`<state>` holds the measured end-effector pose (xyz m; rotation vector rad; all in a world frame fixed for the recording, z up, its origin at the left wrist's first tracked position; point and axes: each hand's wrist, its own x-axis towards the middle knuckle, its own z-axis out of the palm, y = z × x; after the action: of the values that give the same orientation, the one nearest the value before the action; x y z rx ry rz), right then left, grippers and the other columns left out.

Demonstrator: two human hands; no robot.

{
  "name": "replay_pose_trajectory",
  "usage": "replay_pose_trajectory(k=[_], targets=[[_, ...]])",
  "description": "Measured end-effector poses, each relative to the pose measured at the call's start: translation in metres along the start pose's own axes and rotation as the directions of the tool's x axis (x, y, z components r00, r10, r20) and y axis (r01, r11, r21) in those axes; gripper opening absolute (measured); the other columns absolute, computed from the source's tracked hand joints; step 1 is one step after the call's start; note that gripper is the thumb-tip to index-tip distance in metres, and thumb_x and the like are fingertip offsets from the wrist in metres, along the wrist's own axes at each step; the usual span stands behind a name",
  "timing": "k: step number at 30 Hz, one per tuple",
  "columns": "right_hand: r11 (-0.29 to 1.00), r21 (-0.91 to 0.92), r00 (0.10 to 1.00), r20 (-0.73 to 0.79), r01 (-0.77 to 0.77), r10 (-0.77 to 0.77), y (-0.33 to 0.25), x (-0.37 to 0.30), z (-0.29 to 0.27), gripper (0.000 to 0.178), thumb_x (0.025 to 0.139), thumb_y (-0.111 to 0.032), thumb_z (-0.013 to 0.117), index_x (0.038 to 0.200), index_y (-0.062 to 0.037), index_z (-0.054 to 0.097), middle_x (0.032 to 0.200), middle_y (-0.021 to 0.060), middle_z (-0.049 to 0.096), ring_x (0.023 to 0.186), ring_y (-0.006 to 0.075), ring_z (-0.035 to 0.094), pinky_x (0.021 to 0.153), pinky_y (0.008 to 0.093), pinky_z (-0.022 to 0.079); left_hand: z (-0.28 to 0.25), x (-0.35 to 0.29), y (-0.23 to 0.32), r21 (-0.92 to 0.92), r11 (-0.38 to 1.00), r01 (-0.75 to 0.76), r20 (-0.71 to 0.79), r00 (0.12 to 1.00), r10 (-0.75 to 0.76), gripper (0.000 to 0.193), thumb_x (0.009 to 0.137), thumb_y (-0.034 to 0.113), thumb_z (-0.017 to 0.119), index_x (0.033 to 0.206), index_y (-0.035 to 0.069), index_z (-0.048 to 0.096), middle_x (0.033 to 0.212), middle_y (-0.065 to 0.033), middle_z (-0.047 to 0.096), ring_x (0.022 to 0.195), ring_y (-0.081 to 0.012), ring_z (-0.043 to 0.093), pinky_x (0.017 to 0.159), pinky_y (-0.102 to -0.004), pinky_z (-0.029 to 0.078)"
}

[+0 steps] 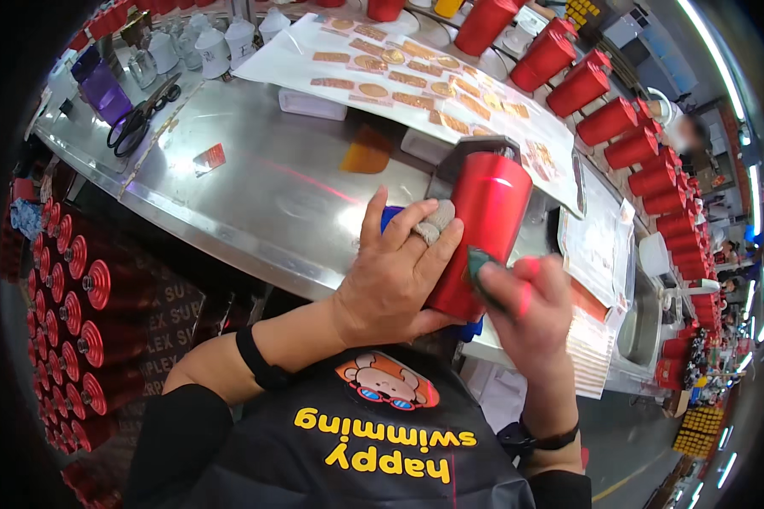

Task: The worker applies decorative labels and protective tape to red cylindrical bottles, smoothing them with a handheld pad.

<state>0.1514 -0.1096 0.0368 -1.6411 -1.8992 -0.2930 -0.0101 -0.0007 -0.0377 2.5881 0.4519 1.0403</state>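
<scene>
A glossy red metal bottle (494, 204) lies tilted in front of me, its top end at a dark bracket (484, 146). My left hand (399, 267) is wrapped against the bottle's left side, thumb low under it and beige wraps on a finger. In my right hand (530, 310) a small dark green scraper-like piece (477, 265) is pinched, its edge against the bottle's lower front. That hand is slightly blurred. Blue padding (390, 218) shows beside the bottle. Beyond it, a white board (289, 59) carries rows of gold and brown decals.
On the steel table (255, 204) lie black scissors (136, 123), a purple container (102, 89), a red-and-white slip (209, 159) and an amber sheet (365, 151). White jars (212, 51) stand at the far left. Red bottles (577, 85) line the right; more are stacked (76, 314) at lower left.
</scene>
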Motion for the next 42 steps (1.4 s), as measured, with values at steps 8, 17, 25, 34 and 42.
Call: replay_pose_trajectory(k=[8, 17, 25, 34, 42], targets=[[0.990, 0.099, 0.976, 0.185, 0.102, -0.119, -0.003, -0.009, 0.001, 0.042, 0.057, -0.005, 0.080, 0.097, -0.0064, 0.069, 0.082, 0.0065, 0.053, 0.074, 0.0244, 0.053, 0.064, 0.0362, 0.044, 0.002, 0.003, -0.007, 0.003, 1.000, -0.004, 0.012, 1.000, 0.004, 0.091, 0.070, 0.052, 0.075, 0.137, -0.003, 0.045, 0.106, -0.0183, 0.059, 0.125, -0.0374, 0.043, 0.110, -0.0638, 0.010], [0.853, 0.500, 0.956, 0.294, -0.151, -0.003, -0.014, -0.007, -0.012, 0.028, 0.070, -0.004, 0.080, 0.094, -0.0029, 0.068, 0.081, 0.0072, 0.063, 0.070, 0.0207, 0.061, 0.062, 0.0304, 0.048, 0.005, -0.011, -0.012, -0.037, 0.999, 0.018, 0.051, 0.999, -0.016, 0.094, 0.071, 0.054, 0.074, 0.138, -0.003, 0.043, 0.119, -0.0204, 0.057, 0.128, -0.0374, 0.041, 0.112, -0.0609, 0.012], [0.462, 0.616, 0.660, 0.129, -0.639, 0.740, 0.006, -0.033, 0.021, 0.016, 0.094, -0.015, 0.062, 0.096, -0.0006, 0.055, 0.076, 0.0022, 0.062, 0.064, 0.0052, 0.052, 0.057, 0.0227, 0.044, 0.015, -0.016, -0.020, -0.209, 0.976, 0.065, 0.088, 0.995, -0.048, 0.099, 0.075, 0.055, 0.071, 0.144, -0.005, 0.031, 0.121, -0.0219, 0.053, 0.130, -0.0379, 0.037, 0.112, -0.0591, 0.013], [0.830, 0.288, 0.878, 0.189, -0.477, 0.439, -0.010, 0.007, 0.011, 0.018, 0.091, -0.014, 0.065, 0.097, 0.0003, 0.055, 0.070, 0.0125, 0.063, 0.060, 0.0214, 0.063, 0.057, 0.0333, 0.049, 0.003, -0.005, -0.001, -0.060, 0.998, 0.004, -0.021, 1.000, -0.005, 0.096, 0.075, 0.048, 0.074, 0.144, -0.004, 0.030, 0.121, -0.0234, 0.055, 0.129, -0.0391, 0.039, 0.110, -0.0629, 0.013], [0.308, 0.794, 0.618, 0.105, -0.524, 0.779, 0.018, -0.050, 0.023, 0.029, 0.095, -0.017, 0.062, 0.118, -0.0002, 0.054, 0.101, 0.0041, 0.062, 0.089, 0.0077, 0.056, 0.078, 0.0218, 0.047, 0.014, -0.023, -0.017, -0.240, 0.969, 0.059, 0.013, 0.998, -0.057, 0.088, 0.084, 0.042, 0.067, 0.146, -0.005, 0.026, 0.146, -0.0263, 0.036, 0.134, -0.0441, 0.037, 0.112, -0.0606, 0.013]])
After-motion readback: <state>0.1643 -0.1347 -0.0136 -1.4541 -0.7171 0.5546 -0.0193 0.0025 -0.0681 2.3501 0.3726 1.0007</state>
